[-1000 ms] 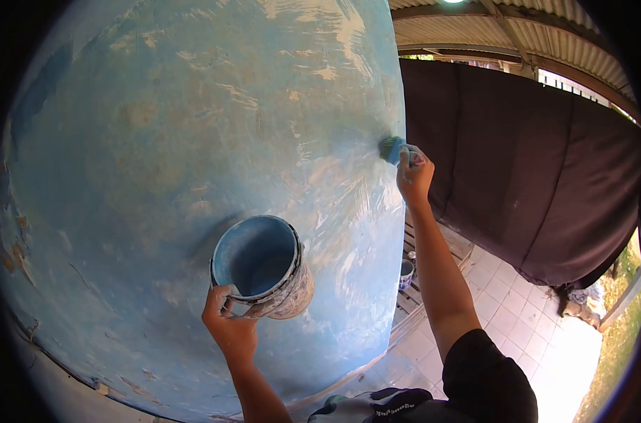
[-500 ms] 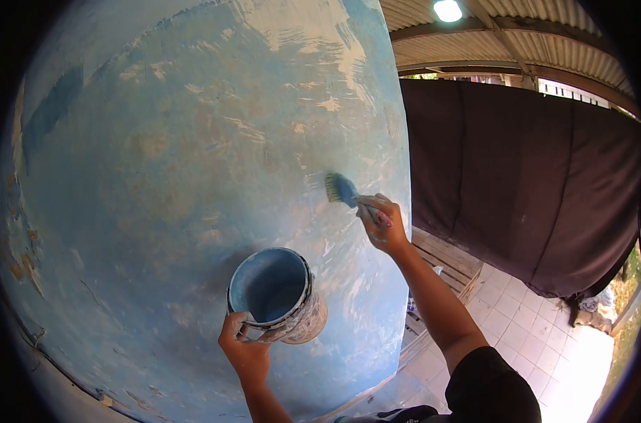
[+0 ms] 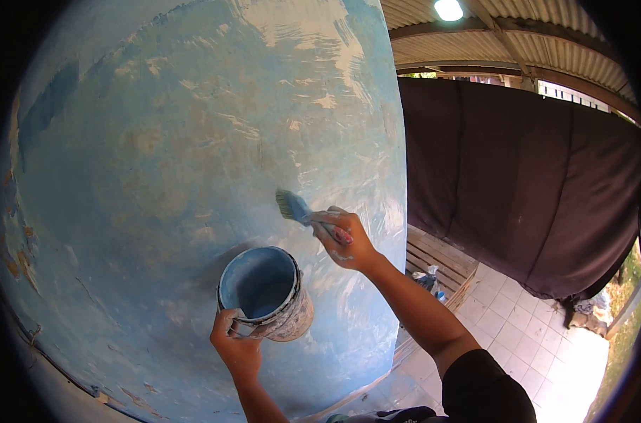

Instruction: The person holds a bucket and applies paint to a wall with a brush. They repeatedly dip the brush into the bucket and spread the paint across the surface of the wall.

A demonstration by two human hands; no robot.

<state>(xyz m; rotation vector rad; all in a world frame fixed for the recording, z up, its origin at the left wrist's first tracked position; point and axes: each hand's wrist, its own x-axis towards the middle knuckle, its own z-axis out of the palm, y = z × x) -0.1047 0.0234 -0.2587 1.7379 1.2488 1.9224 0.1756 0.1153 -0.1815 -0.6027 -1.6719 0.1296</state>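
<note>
My right hand (image 3: 343,236) is wrapped round the handle of a paintbrush (image 3: 297,208), its bristles pointing left at the wall. Blue paint coats the ferrule, and the fingers are smeared too. Below it, my left hand (image 3: 234,347) grips a paint bucket (image 3: 292,321) by the rim and handle at its near left side. The bucket tilts so that its blue-coated inside shows, and its outside is crusted with pale paint. Behind both hands stands the wall (image 3: 158,190), patchy blue with cream streaks near the top and right.
A dark cloth screen (image 3: 518,176) hangs to the right of the wall's edge. Under it are a slatted wooden platform (image 3: 437,257) with small items on it and a tiled floor (image 3: 507,324). A corrugated roof with a lamp (image 3: 448,10) is overhead.
My right hand has carried the paintbrush left and slightly down across the wall. The bucket in my left hand has shifted a little to the left.
</note>
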